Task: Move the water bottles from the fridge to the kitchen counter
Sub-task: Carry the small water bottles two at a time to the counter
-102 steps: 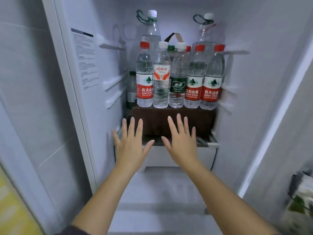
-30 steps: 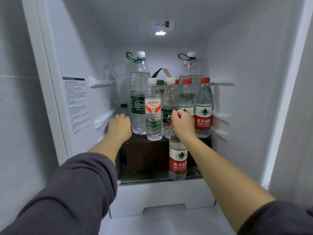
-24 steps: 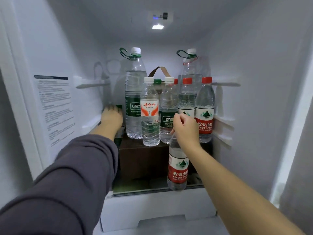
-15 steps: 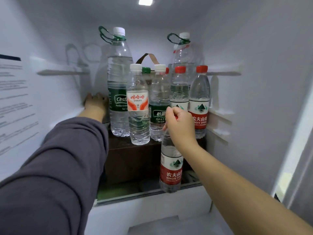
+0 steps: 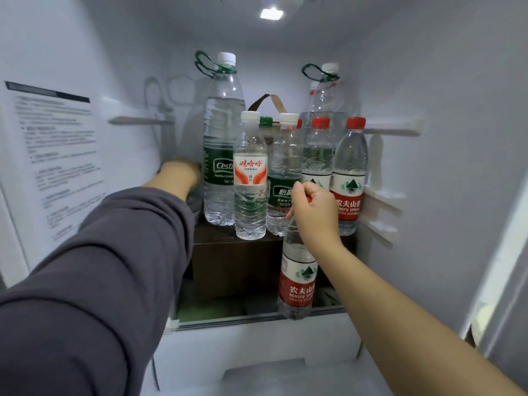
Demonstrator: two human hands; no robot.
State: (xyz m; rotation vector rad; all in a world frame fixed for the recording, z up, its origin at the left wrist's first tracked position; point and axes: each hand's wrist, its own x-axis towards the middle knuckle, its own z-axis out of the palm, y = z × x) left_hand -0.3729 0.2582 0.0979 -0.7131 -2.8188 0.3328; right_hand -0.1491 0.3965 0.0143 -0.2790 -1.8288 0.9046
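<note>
bottle (image 5: 298, 278): clear, red label, hangs upright before brown box (image 5: 237, 264) in fridge (image 5: 443, 210) | right hand (image 5: 315, 215) grips its neck | left hand (image 5: 178, 175) by tall bottle (image 5: 221, 155), grip unclear | earlier: bottle stood atop box

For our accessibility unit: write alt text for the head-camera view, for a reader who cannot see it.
A person's right hand grips a red-labelled water bottle by its top, in front of more bottles standing on a brown box in a fridge; the left hand reaches beside a tall green-labelled bottle.
</note>
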